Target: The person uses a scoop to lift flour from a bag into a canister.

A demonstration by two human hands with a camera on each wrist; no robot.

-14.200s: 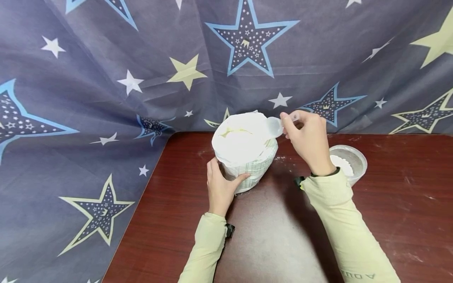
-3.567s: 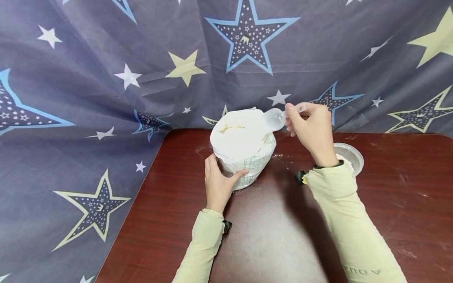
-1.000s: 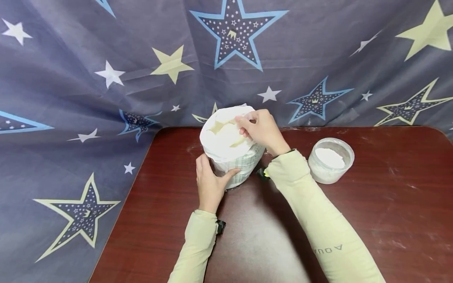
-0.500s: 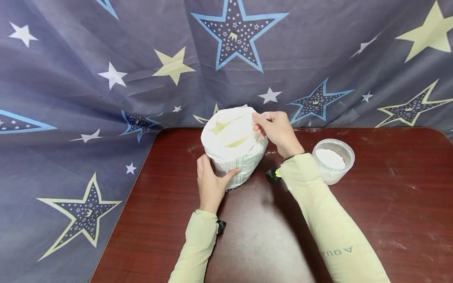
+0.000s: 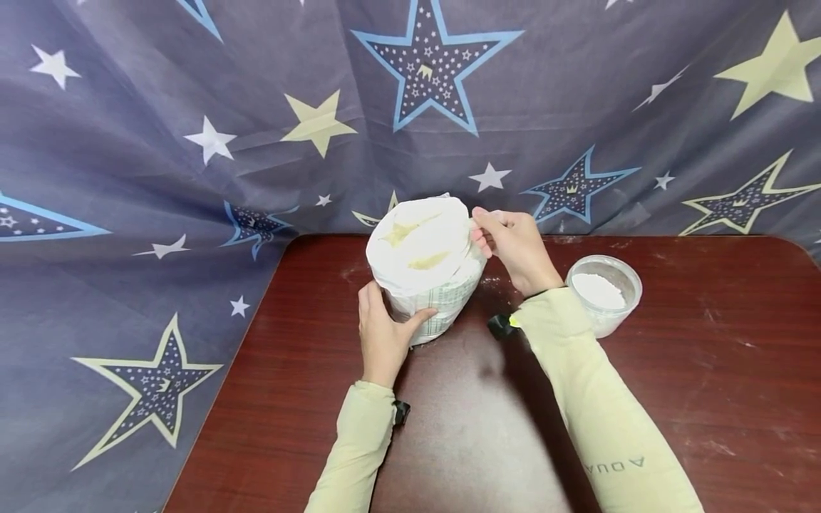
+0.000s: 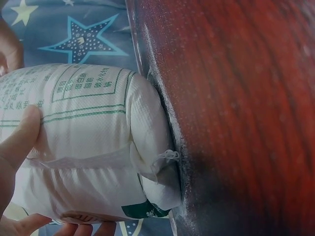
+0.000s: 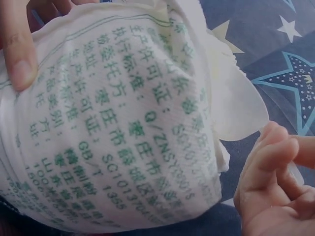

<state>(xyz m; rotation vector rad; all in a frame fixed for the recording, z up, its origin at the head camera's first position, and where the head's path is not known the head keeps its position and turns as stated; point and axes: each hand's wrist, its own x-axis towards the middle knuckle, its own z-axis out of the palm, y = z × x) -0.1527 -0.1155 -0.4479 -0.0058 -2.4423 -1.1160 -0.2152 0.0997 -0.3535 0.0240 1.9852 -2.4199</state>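
Note:
A white cloth flour bag with green printing stands on the table, its mouth rolled back over white flour with yellowish shaded hollows. My left hand grips its near left side, thumb across the front; in the left wrist view the fingers curl beneath the bag. Beside the right part of the mouth, my right hand pinches a translucent plastic scoop. In the right wrist view the scoop projects past the bag's edge, with thumb and fingers at its handle end. The flour's glare hides most of the scoop in the head view.
To the right of the bag stands a clear round tub, partly filled with white flour. Flour specks dust the dark red table. A grey star-patterned cloth hangs right behind the table's back edge.
Over the last second my right hand has drawn back rightward from over the bag's mouth to its right edge, still pinching the scoop. My left hand keeps its grip on the bag.

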